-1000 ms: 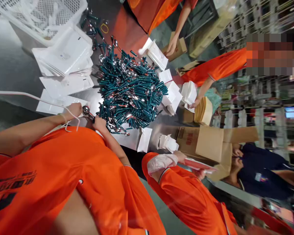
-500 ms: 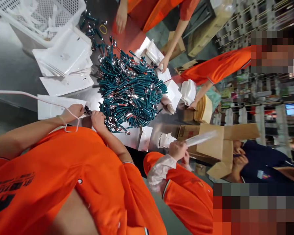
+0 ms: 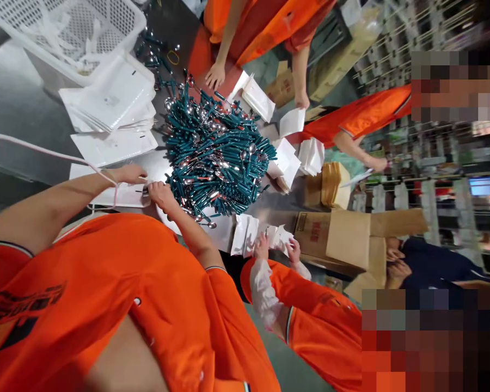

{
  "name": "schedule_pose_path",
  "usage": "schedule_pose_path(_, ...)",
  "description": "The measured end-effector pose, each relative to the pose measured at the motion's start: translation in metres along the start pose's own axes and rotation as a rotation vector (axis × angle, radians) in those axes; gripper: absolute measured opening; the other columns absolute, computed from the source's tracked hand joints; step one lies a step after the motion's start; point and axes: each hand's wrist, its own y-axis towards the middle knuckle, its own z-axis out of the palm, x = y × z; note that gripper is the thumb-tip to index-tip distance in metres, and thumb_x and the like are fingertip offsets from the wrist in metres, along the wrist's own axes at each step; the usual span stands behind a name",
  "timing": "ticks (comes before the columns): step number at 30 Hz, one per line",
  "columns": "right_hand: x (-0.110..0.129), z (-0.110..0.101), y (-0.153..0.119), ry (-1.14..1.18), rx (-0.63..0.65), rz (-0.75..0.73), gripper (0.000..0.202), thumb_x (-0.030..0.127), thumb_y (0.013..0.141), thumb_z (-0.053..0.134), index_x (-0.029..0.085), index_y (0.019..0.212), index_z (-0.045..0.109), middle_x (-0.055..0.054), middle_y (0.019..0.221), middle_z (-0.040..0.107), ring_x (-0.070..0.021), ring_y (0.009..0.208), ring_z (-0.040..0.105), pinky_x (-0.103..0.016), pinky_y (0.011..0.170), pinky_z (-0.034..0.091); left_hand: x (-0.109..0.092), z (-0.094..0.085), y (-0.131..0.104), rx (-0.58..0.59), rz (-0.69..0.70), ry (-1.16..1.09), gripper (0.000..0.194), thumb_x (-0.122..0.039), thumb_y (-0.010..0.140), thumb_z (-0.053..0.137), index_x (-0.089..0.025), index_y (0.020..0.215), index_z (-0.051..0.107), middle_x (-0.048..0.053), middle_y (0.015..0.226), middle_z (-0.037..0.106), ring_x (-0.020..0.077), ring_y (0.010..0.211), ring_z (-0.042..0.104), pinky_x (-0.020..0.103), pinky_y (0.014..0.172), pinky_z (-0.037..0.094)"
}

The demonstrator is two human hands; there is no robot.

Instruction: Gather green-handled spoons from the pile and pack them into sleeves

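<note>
My left hand (image 3: 131,173) is closed at the upper edge of a white packet (image 3: 128,195). Beside it my right hand (image 3: 161,195) is closed at the packet's right end, by small dark items whose outline is unclear. A large pile of green-handled spoons (image 3: 222,152) lies just right of my right hand. White flat packets (image 3: 112,95) are stacked above my left hand, with another white packet (image 3: 114,147) below the stack.
A white perforated basket (image 3: 134,30) holds clear plastic pieces at the upper left. A white cord (image 3: 36,143) crosses near my left wrist. Co-workers' hands (image 3: 215,75) are around the metal table; open cardboard boxes (image 3: 347,239) stand at the right.
My left hand has shifted slightly up, and a white packet now shows between my hands. A co-worker's hand has come down near the pile; another's hands have lowered onto white packets.
</note>
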Motion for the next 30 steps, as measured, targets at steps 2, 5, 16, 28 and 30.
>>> schedule_pose_path(2, -0.001, -0.008, -0.002, -0.011, 0.009, -0.026, 0.035, 0.009, 0.119, 0.035, 0.009, 0.13, 0.068, -0.02, 0.123, 0.079, -0.0272, 0.111, 0.076, -0.04, 0.092, 0.065, 0.005, 0.007, 0.006, 0.074, -0.052, -0.028, 0.028, -0.004, 0.072, 0.087, -0.019, 0.063, 0.065, -0.011, 0.045, 0.043, 0.0141, 0.055, 0.035, 0.024, 0.057, 0.032)
schedule_pose_path(5, -0.002, -0.028, -0.007, -0.076, 0.002, -0.066, 0.041, 0.007, 0.117, 0.03, 0.007, 0.135, 0.067, -0.022, 0.125, 0.079, -0.0296, 0.114, 0.076, -0.044, 0.093, 0.065, 0.005, 0.011, 0.003, 0.141, -0.078, -0.113, 0.03, -0.007, 0.071, 0.086, -0.02, 0.057, 0.064, -0.009, 0.042, 0.04, 0.0119, 0.047, 0.031, 0.027, 0.053, 0.029)
schedule_pose_path(16, 0.006, -0.127, -0.042, -0.303, -0.146, -0.149, 0.044, 0.011, 0.111, 0.049, 0.015, 0.149, 0.07, -0.02, 0.16, 0.067, -0.0392, 0.155, 0.058, -0.068, 0.127, 0.051, -0.044, 0.004, -0.032, 0.122, -0.171, -0.743, 0.04, -0.027, 0.071, 0.104, -0.017, 0.09, 0.07, 0.004, 0.076, 0.075, 0.0163, 0.069, 0.066, 0.026, 0.062, 0.055)
schedule_pose_path(28, -0.055, -0.059, -0.078, 1.128, -0.547, 0.246, 0.031, 0.037, 0.098, 0.081, 0.017, 0.122, 0.078, -0.005, 0.104, 0.081, -0.0199, 0.092, 0.075, -0.031, 0.085, 0.064, -0.068, -0.002, -0.062, -0.089, -0.07, -0.889, 0.044, -0.029, 0.076, 0.107, -0.017, 0.075, 0.064, 0.0, 0.067, 0.066, 0.0106, 0.055, 0.055, 0.022, 0.054, 0.052)
schedule_pose_path(30, -0.038, -0.051, -0.074, 1.196, -0.696, 0.296, 0.02, 0.038, 0.102, 0.075, 0.019, 0.103, 0.08, -0.003, 0.093, 0.08, -0.0184, 0.086, 0.073, -0.03, 0.083, 0.062, -0.071, 0.0, -0.066, -0.124, -0.074, -0.907, 0.039, -0.027, 0.078, 0.104, -0.016, 0.076, 0.067, 0.003, 0.074, 0.073, 0.0118, 0.061, 0.059, 0.023, 0.061, 0.055)
